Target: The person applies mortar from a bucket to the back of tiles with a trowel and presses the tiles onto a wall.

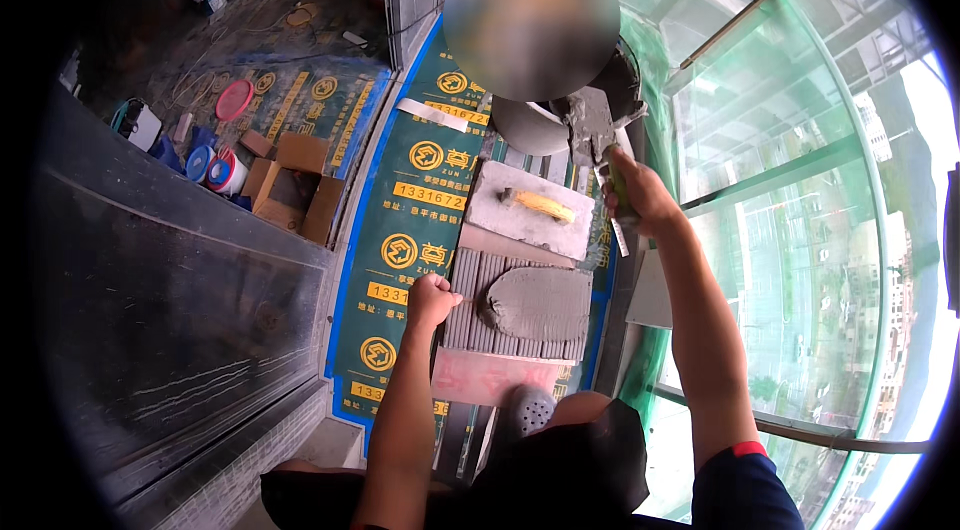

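Note:
My right hand [645, 195] grips the handle of a trowel [591, 123], whose blade is coated with wet grey mortar. The trowel is raised beside the rim of a bucket [530, 130]. My left hand [432, 300] is closed at the left edge of a grey ribbed tile [465, 315], with its fingertips partly hidden. A thick, smoothed oval patch of mortar [540, 302] covers the tile's middle and right side. Just beyond the tile lies a flat float [495, 218] with a yellow handle. Under the tile's near edge shows a pinkish board [490, 378].
Printed green protective sheeting [400, 215] covers the floor. Green netting and glass panels [780, 310] line the right side. An open cardboard box [290, 185] and a red-and-white bucket [228, 173] stand beyond the door frame at left. My shoe [532, 410] is close to the board.

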